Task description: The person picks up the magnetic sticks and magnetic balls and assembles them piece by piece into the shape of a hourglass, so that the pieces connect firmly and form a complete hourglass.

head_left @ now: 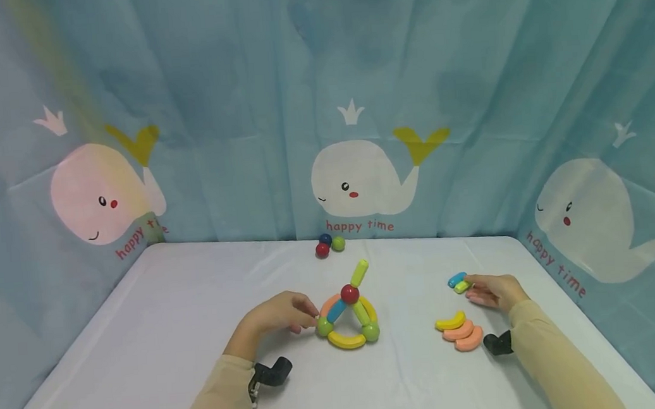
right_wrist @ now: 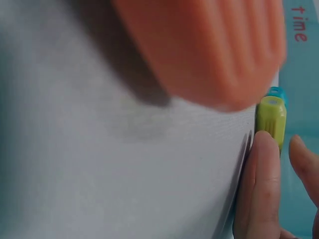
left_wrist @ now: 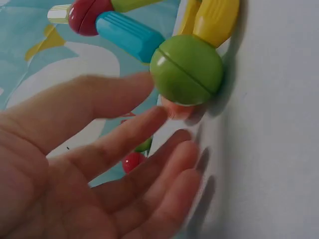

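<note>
A built toy figure of balls and rods stands mid-table. Its red ball (head_left: pixel 349 293) tops a blue rod (head_left: pixel 336 311) and a lime rod, and another lime rod (head_left: pixel 359 273) points up from it. Curved pieces, such as the yellow one (head_left: pixel 346 340), link the balls at its base. My left hand (head_left: pixel 286 312) is beside the left green ball (left_wrist: pixel 187 69), thumb and index finger close against it without gripping. At the right, my right hand (head_left: pixel 496 289) reaches a loose lime rod (right_wrist: pixel 271 117), fingertips at its near end and thumb apart. A loose blue rod (head_left: pixel 456 279) lies alongside.
Loose curved pieces, one yellow (head_left: pixel 451 321) and two orange (head_left: pixel 469 339), lie in front of my right hand. At the back edge sit a red ball (head_left: pixel 322 250), a dark blue ball (head_left: pixel 325 238) and a green ball (head_left: pixel 338 243). A whale-print curtain (head_left: pixel 234 173) encloses the white table.
</note>
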The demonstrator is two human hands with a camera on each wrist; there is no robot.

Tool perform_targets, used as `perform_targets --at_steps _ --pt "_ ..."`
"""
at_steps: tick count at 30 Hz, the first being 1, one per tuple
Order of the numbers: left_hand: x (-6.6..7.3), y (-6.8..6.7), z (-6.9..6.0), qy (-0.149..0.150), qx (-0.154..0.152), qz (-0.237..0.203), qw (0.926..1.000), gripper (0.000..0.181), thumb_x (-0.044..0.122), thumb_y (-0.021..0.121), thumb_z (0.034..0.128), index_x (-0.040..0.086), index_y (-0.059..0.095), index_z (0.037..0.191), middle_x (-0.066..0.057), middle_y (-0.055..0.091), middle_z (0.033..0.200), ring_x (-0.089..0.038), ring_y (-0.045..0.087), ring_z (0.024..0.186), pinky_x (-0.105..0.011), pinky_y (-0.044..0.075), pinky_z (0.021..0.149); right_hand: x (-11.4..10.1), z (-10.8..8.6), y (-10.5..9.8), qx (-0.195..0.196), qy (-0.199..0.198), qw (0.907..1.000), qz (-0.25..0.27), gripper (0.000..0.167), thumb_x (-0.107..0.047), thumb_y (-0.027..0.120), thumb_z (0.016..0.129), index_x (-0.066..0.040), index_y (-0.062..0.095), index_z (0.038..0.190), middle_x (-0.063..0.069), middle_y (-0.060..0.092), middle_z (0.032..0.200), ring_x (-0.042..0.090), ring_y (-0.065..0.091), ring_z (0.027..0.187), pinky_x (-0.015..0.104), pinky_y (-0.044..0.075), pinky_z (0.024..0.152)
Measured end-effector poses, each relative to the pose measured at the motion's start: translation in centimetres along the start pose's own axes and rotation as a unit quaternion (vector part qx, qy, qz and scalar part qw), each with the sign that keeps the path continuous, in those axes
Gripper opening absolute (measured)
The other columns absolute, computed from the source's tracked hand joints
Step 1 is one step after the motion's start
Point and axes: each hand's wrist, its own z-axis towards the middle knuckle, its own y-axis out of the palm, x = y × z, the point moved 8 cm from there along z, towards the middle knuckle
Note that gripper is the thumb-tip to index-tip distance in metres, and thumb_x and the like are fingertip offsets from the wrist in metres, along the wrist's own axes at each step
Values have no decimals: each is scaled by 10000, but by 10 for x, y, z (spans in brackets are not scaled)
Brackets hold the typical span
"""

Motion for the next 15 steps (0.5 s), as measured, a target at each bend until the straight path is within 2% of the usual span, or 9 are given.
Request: perform_targets --at_steps 2,5,8,11,15 --pt "2 -5 6 43 251 -30 9997 195 185 726 864 127 694 1048 -12 677 1054 -182 622 856 -309 541 759 1 2 0 14 5 10000 -49 357 -118 719 904 64 564 1169 34 688 666 145 725 606 277 617 676" --pt "12 -9 20 366 463 -81 9982 253 161 689 890 101 668 1135 -51 668 1132 -177 641 897 -328 578 800 2 3 -2 99 -3 9999 -116 298 -124 715 907 49 585 1112 31 682 649 143 720 589 271 615 661" --pt "20 -4 35 561 256 27 9981 316 163 696 888 98 653 1193 -63 664 1179 -168 648 932 -344 586 844 1 3 -3 160 -57 9998 -142 238 -115 703 914 38 595 1062 26 674 628 134 713 567 257 611 642" --pt "22 5 47 472 24 222 9986 349 201 725 874 129 654 1208 -52 665 1185 -163 638 928 -336 580 857 -2 3 -2 150 -85 9998 -125 207 -86 696 912 37 592 1041 29 675 619 137 713 561 260 612 640" --pt "26 14 56 454 -48 430 9980 337 200 724 879 147 660 1205 -54 667 1159 -167 622 894 -308 577 824 -4 5 2 370 85 9987 -346 269 -72 685 905 68 566 1101 37 667 619 144 708 557 276 615 640"
